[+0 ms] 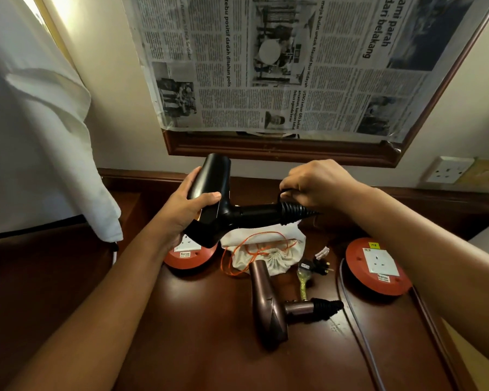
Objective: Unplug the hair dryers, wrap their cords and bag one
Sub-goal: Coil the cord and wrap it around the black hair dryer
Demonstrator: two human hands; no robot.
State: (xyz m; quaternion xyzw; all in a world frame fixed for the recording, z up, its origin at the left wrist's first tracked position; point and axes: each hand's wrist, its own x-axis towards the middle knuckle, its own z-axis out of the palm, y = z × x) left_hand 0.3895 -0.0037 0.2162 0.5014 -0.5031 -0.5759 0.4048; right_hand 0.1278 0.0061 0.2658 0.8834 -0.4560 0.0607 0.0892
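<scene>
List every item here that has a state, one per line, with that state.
Black hair dryer: held off the desk, body in left hand.
Right hand: gripping its cord at the handle end.
Bronze hair dryer: lying on the desk, untouched.
Cloth bag: on the desk, drawstring loose.
Plug: lying loose on the desk.
Right reel socket: nothing plugged in.
Wall socket: nothing plugged in.

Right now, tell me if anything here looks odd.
The mirror frame on the wall is covered with taped newspaper, hiding the glass. On the desk, nothing looks spilled or broken.
</scene>
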